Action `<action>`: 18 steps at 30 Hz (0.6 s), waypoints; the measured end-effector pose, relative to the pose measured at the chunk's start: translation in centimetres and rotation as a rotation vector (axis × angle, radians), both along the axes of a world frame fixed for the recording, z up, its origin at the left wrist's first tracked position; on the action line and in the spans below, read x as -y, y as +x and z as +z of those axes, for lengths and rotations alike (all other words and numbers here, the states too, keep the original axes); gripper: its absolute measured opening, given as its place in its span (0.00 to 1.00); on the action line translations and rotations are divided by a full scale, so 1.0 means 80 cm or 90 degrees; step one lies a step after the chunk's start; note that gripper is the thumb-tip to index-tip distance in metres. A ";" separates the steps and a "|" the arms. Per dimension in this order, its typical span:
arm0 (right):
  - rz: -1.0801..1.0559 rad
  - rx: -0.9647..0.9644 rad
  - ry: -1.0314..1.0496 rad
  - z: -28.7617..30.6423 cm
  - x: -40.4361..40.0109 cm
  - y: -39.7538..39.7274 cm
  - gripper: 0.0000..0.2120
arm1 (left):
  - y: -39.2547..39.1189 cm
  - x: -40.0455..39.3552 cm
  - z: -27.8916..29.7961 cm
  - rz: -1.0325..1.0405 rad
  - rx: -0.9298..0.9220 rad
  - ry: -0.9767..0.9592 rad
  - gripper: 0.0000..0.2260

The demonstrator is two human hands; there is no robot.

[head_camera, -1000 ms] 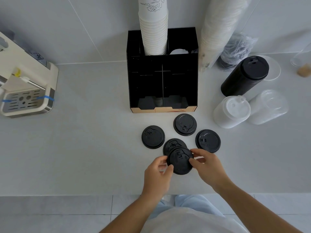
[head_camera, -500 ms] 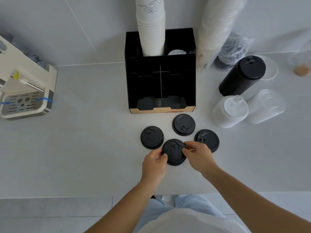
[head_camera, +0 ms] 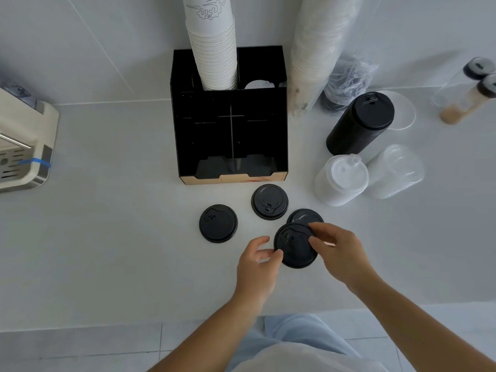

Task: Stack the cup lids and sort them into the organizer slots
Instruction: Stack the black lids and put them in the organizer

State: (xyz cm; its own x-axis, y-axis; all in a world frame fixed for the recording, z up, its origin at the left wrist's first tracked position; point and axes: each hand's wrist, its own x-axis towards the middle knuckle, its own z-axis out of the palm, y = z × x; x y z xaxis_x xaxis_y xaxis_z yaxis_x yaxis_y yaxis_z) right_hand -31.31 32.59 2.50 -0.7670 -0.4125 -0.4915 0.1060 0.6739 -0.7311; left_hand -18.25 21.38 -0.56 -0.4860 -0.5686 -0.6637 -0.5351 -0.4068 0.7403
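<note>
Both hands grasp one black lid [head_camera: 294, 247] by its rim near the counter's front edge: right hand [head_camera: 336, 253] pinching its far side, left hand [head_camera: 259, 264] its near side. It overlaps a second lid [head_camera: 302, 216]. Two more lids [head_camera: 218, 223] [head_camera: 269, 202] lie loose before the organizer [head_camera: 230, 146], whose front slots look empty, so sorting seems not yet begun.

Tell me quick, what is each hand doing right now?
Left hand: fingertips pinching the near-left edge of the held black lid.
Right hand: fingers gripping the same lid's right edge.

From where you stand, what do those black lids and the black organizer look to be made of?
The black lids look like thin moulded plastic, matte, with embossed sip tabs. The organizer seems to be glossy black rigid sheet, perhaps acrylic; a tan cardboard-like strip runs along its front base.
</note>
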 end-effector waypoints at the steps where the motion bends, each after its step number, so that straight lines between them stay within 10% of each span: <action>1: 0.002 -0.011 0.002 0.001 -0.002 -0.007 0.12 | -0.007 -0.005 -0.001 -0.014 -0.004 0.007 0.11; 18: 0.188 -0.092 0.073 -0.029 0.012 -0.072 0.15 | -0.078 -0.036 -0.017 0.075 0.049 -0.030 0.11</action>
